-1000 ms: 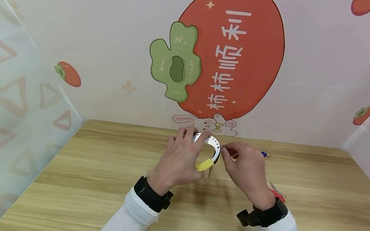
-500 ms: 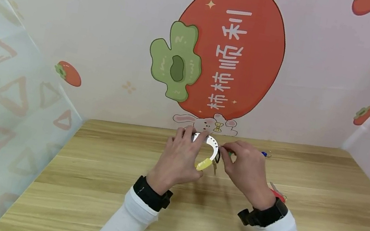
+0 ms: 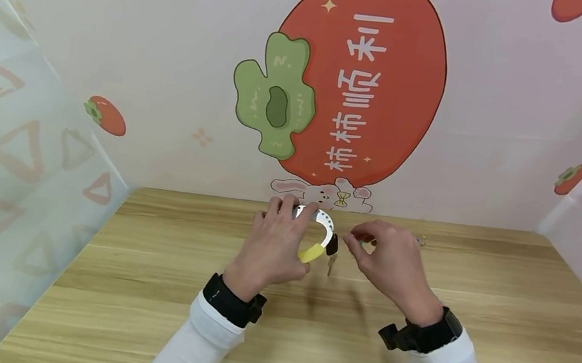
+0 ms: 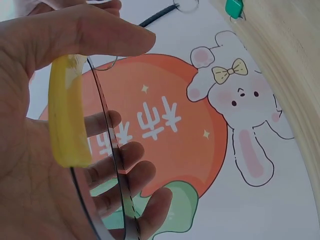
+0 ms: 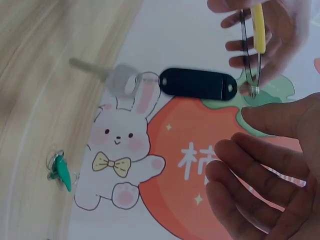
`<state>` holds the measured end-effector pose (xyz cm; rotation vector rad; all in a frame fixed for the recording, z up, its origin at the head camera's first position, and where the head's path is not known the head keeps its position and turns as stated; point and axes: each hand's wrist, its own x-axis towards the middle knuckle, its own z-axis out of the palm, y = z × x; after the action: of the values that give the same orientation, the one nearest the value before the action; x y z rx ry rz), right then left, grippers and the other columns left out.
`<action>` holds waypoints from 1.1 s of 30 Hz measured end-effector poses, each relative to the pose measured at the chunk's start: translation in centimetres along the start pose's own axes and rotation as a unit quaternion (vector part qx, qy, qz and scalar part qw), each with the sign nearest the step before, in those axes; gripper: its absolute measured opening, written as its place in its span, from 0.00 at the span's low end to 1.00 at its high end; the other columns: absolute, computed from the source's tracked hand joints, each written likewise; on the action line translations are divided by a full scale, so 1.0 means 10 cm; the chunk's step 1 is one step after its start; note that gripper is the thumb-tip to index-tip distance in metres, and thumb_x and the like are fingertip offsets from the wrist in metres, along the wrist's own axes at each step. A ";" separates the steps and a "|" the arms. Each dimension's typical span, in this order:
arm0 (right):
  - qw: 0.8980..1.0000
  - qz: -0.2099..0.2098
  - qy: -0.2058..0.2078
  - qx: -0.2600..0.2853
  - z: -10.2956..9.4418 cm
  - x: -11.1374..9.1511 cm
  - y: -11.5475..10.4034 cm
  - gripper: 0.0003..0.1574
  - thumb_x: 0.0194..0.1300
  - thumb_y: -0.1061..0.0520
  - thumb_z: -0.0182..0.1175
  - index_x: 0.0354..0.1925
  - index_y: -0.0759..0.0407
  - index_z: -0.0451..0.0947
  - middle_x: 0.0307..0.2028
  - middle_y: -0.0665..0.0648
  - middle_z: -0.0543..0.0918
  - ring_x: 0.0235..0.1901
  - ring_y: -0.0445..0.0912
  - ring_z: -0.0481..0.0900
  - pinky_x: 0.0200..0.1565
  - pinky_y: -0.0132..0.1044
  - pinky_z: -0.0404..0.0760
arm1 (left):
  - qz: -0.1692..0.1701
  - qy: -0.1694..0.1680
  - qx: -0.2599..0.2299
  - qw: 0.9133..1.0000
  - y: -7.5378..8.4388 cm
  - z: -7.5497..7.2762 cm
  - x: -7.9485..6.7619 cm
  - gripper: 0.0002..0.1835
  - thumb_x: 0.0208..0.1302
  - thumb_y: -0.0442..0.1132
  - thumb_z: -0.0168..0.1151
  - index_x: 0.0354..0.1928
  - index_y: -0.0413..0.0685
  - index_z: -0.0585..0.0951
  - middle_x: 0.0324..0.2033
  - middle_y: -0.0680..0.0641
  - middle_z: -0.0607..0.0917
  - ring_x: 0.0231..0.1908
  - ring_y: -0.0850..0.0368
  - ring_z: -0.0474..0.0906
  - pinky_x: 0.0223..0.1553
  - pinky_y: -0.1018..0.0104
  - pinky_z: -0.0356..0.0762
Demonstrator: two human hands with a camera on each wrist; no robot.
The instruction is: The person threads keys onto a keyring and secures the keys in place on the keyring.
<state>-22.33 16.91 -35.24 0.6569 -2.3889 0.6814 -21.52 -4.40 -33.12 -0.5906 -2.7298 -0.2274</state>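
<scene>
My left hand [image 3: 274,243] holds a thin, open-centred hoop [image 3: 328,226] with small holes along its white band and a yellow grip [image 3: 311,252]. In the left wrist view the thumb lies over the yellow part and the fingers are spread behind the band. From the hoop's right side hangs a black key tag [image 3: 333,244] with a key [image 3: 331,265] on it; the right wrist view shows the tag end-on to the hoop and the key blurred. Just to the right, apart from the tag, is my right hand [image 3: 392,267], thumb and fingers separated with nothing between them.
A green key tag [image 5: 62,171] with a ring lies on the wooden table [image 3: 237,354], partly behind my right hand in the head view. A small metal ring [image 3: 421,240] shows past that hand. A printed backdrop [image 3: 189,60] rises at the table's back edge.
The right hand has let go near the hoop and moved apart from it. The hoop, with the black tag and key hanging, has shifted left with the left hand.
</scene>
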 end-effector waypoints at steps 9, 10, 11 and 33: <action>0.998 0.053 -0.035 -0.007 -0.15 0.01 0.11 0.07 0.63 0.58 0.70 0.37 0.62 0.88 0.34 0.57 0.89 0.36 0.51 0.86 0.37 0.49 0.82 | -0.017 0.003 -0.030 0.999 -0.09 -0.06 -0.01 0.50 0.40 0.49 0.83 0.69 0.51 0.72 0.59 0.38 0.73 0.55 0.40 0.69 0.45 0.43 0.75; 0.998 0.057 -0.038 -0.008 -0.17 0.01 0.12 0.07 0.64 0.58 0.70 0.37 0.61 0.88 0.35 0.57 0.89 0.36 0.51 0.86 0.38 0.49 0.82 | -0.019 0.005 -0.029 0.999 -0.10 -0.07 -0.01 0.49 0.40 0.49 0.83 0.69 0.51 0.72 0.59 0.38 0.73 0.55 0.40 0.69 0.45 0.43 0.75; 0.997 0.060 -0.042 -0.009 -0.19 0.02 0.14 0.07 0.64 0.57 0.70 0.37 0.61 0.88 0.34 0.56 0.89 0.36 0.51 0.86 0.37 0.49 0.82 | -0.020 0.006 -0.028 0.999 -0.11 -0.07 -0.01 0.49 0.39 0.47 0.83 0.69 0.51 0.72 0.58 0.38 0.73 0.54 0.40 0.69 0.45 0.43 0.75; 0.947 0.158 -0.278 -0.029 -0.50 -0.01 0.59 0.14 0.61 0.55 0.71 0.41 0.65 0.87 0.34 0.55 0.86 0.34 0.49 0.82 0.34 0.44 0.80 | -0.032 0.011 -0.041 0.999 -0.18 -0.11 0.00 0.49 0.39 0.45 0.82 0.69 0.52 0.72 0.61 0.40 0.71 0.58 0.39 0.68 0.48 0.40 0.75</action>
<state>-23.82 24.36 -33.61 0.4877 -3.0728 0.6078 -21.99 -6.26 -32.26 -0.5201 -2.7309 -0.3603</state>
